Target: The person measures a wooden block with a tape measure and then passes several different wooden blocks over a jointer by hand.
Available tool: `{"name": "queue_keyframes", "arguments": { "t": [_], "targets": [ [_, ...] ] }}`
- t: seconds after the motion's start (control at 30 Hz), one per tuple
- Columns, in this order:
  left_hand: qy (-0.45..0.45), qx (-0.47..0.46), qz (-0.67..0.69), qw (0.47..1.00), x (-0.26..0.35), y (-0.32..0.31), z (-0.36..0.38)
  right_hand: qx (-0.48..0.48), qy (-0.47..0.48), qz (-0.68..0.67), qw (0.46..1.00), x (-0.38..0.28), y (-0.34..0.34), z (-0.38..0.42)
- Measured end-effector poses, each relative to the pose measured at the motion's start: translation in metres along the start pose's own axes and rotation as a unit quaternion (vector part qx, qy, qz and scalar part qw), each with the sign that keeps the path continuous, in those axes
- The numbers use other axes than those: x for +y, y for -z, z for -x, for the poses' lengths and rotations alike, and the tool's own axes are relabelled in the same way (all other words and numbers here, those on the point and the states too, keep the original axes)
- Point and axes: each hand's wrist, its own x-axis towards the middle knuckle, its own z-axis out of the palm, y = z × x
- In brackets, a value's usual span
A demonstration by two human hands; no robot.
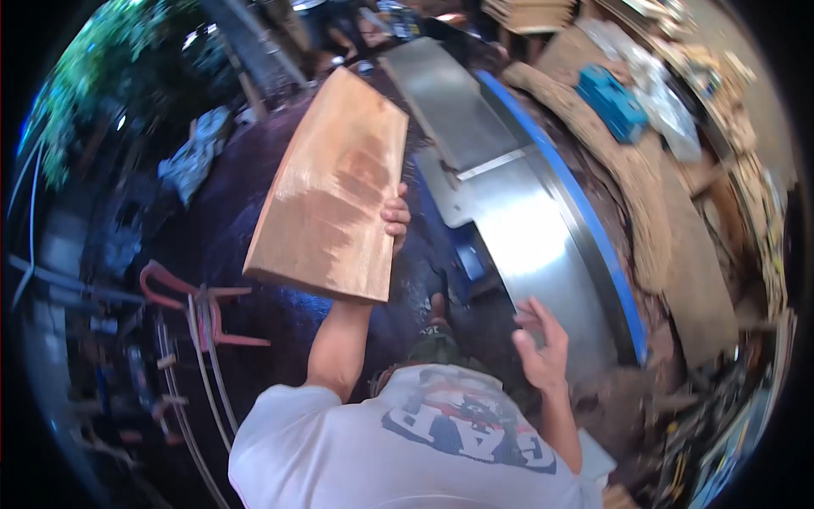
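A thick wooden board [331, 187] is held up, tilted, left of the machine. Its face shows a darker, rougher patch amid paler smooth wood. My left hand [396, 217] grips it from beneath, fingers wrapped over its right edge; the palm and thumb are hidden behind the wood. On the right is a machine with a long steel bed [526, 229], looking like a jointer, with a blue-edged fence [585, 229] along its far side. Over the near end of the bed, my right hand [543, 343] is open with fingers apart, holding nothing. Whether it touches the steel cannot be made out.
Beyond the fence lie a long rough-edged slab [610, 161], a teal case [612, 102] and clear plastic wrapping [666, 102]. Wood pieces are stacked along the right. A pink plastic chair [208, 314] stands at left, near a pale bag [195, 157].
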Motion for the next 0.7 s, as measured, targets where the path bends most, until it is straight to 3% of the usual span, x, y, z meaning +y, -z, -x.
{"name": "queue_keyframes", "arguments": {
  "t": [0.03,0.07,0.1,0.13,0.17,0.2,0.27,0.33,0.37,0.4,0.47,0.5,0.53,0.6,0.63,0.7],
  "targets": [
    [-0.016,0.032,-0.033,0.999,-0.033,-0.005,0.01,-0.011,0.051,0.001,0.999,-0.012,-0.001,0.01],
    [0.024,0.022,-0.03,0.999,-0.046,0.021,0.014,-0.034,0.086,-0.008,0.996,-0.03,0.0,0.018],
    [-0.009,0.055,-0.093,0.994,-0.066,0.053,0.029,-0.062,0.113,-0.001,0.992,-0.04,0.002,0.031],
    [-0.044,0.086,-0.158,0.983,-0.085,0.086,0.043,-0.069,0.114,-0.026,0.991,-0.049,-0.001,0.043],
    [-0.108,0.188,-0.256,0.942,-0.13,0.071,0.038,-0.068,0.061,-0.074,0.993,-0.058,-0.003,0.059],
    [-0.147,0.301,-0.352,0.874,-0.175,0.056,0.033,-0.024,0.012,-0.008,1.0,-0.057,-0.006,0.077],
    [-0.122,0.386,-0.408,0.819,-0.214,0.093,0.039,0.207,-0.18,-0.154,0.949,-0.029,-0.015,0.095],
    [-0.083,0.474,-0.484,0.731,-0.249,0.13,0.035,0.273,-0.133,-0.216,0.928,0.005,0.003,0.113],
    [-0.05,0.485,-0.535,0.69,-0.26,0.16,0.036,0.283,-0.152,-0.218,0.921,0.018,0.017,0.127],
    [-0.014,0.496,-0.583,0.643,-0.267,0.18,0.038,0.296,-0.174,-0.221,0.913,0.031,0.026,0.14],
    [-0.022,0.454,-0.625,0.635,-0.301,0.15,0.032,0.337,-0.211,-0.268,0.878,0.063,0.043,0.156],
    [-0.011,0.414,-0.622,0.665,-0.299,0.176,0.033,0.345,-0.226,-0.289,0.864,0.074,0.052,0.158],
    [0.027,0.38,-0.678,0.628,-0.3,0.183,0.033,0.348,-0.246,-0.26,0.866,0.088,0.063,0.16],
    [0.097,0.308,-0.778,0.539,-0.291,0.19,0.026,0.347,-0.283,-0.203,0.871,0.111,0.079,0.153],
    [0.114,0.281,-0.851,0.429,-0.29,0.154,0.02,0.336,-0.306,-0.098,0.885,0.098,0.083,0.142],
    [-0.041,0.231,-0.924,0.301,-0.274,0.139,0.012,0.321,-0.258,0.221,0.884,0.097,0.091,0.138]
  ]
}}
